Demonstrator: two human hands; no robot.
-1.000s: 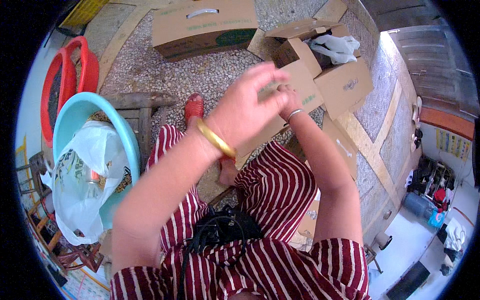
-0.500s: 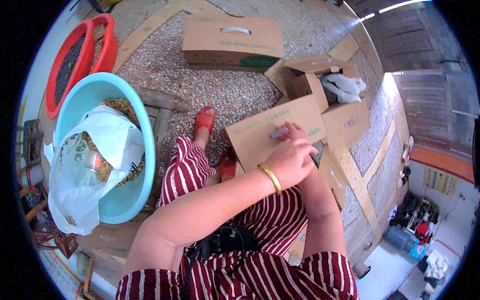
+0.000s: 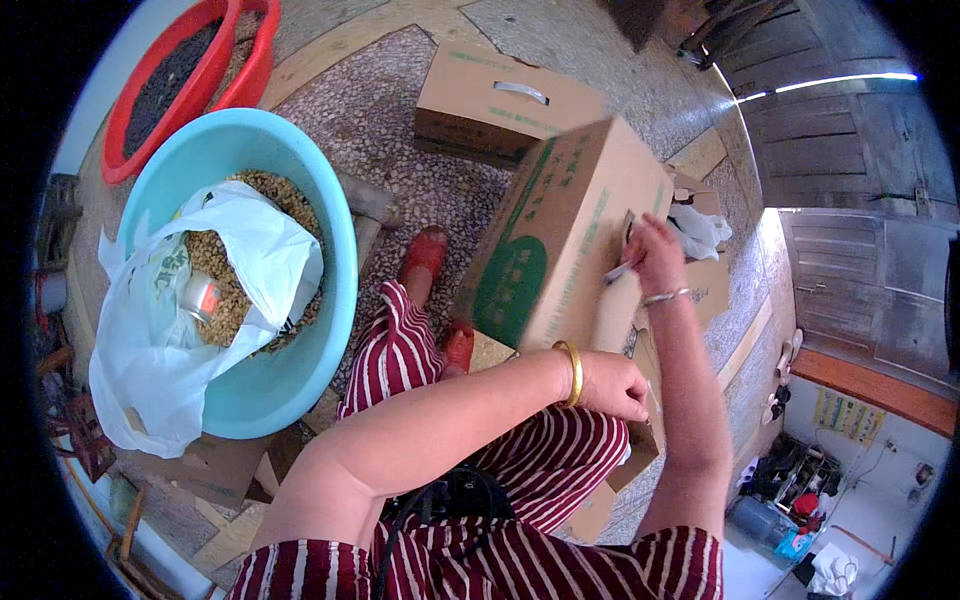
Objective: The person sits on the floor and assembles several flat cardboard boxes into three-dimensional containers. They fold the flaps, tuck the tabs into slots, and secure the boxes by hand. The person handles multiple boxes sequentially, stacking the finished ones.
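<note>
Since the earlier frames, both hands have come down from in front of the face and the cardboard box [image 3: 570, 235] has swung up off the lap — what was a flat flap under the palm half a second ago now stands tilted on one corner over the knees, its green-printed side turned toward the left. The left hand [image 3: 612, 385] is curled loosely closed against the lower edge of the box, a gold bangle at the wrist; whether it grips the board or merely props it cannot be told. The right hand [image 3: 655, 252] is closed on a thin pale tool [image 3: 620, 270], pressed against the box's right face near a slot. By its looks the box is light and likely empty, stiff across its panels but apt to buckle along the folds — it would be best held by a bottom edge or corner, where the board is doubled, rather than by a loose flap. To the left stands a blue basin [image 3: 300, 330] of grain with a white plastic bag [image 3: 170, 330] draped in it, a red basin [image 3: 250, 70] behind, and another closed box [image 3: 500, 105] on the pebbled floor [image 3: 400, 150].
</note>
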